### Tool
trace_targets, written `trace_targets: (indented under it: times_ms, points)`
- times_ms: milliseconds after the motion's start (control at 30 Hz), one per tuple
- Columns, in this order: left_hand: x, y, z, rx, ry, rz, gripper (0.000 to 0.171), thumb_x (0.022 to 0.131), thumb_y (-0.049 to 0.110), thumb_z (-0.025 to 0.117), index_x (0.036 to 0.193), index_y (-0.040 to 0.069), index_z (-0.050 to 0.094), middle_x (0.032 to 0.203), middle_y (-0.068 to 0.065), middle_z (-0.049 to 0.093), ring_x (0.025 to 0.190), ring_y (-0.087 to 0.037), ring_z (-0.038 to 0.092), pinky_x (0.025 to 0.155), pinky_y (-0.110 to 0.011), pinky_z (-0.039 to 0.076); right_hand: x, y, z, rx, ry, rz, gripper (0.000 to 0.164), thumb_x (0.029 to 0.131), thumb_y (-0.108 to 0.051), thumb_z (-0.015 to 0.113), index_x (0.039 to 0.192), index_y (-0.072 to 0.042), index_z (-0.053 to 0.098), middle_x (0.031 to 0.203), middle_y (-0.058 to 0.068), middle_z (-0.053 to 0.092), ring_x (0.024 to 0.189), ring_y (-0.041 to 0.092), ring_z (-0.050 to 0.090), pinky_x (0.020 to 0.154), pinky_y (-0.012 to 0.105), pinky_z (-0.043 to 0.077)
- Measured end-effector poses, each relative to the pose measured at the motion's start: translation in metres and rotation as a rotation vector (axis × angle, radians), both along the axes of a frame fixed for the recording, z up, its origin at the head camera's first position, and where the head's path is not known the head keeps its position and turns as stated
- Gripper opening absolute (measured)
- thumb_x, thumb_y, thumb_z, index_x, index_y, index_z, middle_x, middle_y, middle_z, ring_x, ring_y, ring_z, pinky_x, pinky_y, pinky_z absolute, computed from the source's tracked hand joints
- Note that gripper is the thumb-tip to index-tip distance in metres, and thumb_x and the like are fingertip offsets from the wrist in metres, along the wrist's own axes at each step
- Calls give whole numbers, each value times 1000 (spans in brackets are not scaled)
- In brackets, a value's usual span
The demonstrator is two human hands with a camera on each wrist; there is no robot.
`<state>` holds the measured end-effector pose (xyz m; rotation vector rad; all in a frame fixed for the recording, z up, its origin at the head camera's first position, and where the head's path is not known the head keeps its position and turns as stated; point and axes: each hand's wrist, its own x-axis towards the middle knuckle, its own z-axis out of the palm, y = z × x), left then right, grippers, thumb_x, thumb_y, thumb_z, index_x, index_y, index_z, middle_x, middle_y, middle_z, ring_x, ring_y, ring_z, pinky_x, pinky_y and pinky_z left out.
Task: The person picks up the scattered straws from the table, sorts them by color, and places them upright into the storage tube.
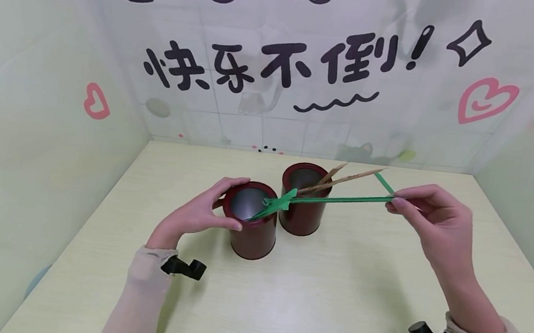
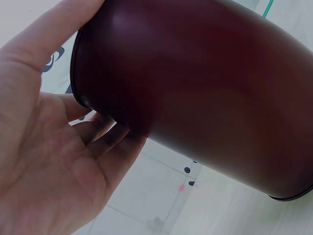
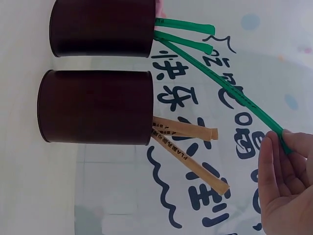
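My left hand (image 1: 202,208) grips the near dark red can (image 1: 254,240) around its rim, thumb on the near side and fingers at the far side. In the left wrist view the can (image 2: 186,88) fills most of the picture. My right hand (image 1: 435,220) pinches the end of a long green wrapped straw (image 1: 341,199) between thumb and fingers. The straw's other end reaches to the near can's mouth, where more green straws (image 3: 186,41) stick out. A second dark red can (image 3: 95,107) stands just behind and to the right, with brown wrapped straws (image 3: 190,164) in it.
Both cans stand on a pale wooden table (image 1: 311,310). Behind it hangs a white backdrop (image 1: 232,131) with black lettering and pink hearts. Pale side panels (image 1: 30,165) bound the table at left and right.
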<state>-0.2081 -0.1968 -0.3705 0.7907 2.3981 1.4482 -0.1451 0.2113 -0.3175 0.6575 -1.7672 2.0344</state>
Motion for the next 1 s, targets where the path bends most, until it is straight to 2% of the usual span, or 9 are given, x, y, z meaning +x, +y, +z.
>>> trace_targets:
  times_ms: [167,300,700,1000]
  points:
    - [0,0,0,-3,4,1,87,81,18,84,153,20,35,146,-5,42,134,-27,45,116,-55,35,-3,-12,1,76,29,-13,17,85,21,62,97,11,67,90,2,75,78,10,74,79,20,59]
    - [0,-1,0,-6,2,4,87,81,19,84,153,20,35,146,-5,41,135,-27,44,117,-56,34,-5,-23,1,94,55,-11,19,83,23,62,97,12,68,91,3,74,79,10,73,77,20,60]
    - [0,-1,0,-1,-3,4,88,81,20,84,153,21,34,147,-5,41,136,-27,43,119,-57,31,-12,-56,2,170,51,-7,14,83,14,70,96,9,69,91,1,72,78,9,70,73,21,60]
    - [0,-1,0,2,-6,0,88,81,22,84,154,20,34,147,-5,41,136,-28,43,118,-58,31,-21,-80,-4,364,52,-82,16,83,10,73,96,1,72,90,-13,71,79,4,70,70,20,60]
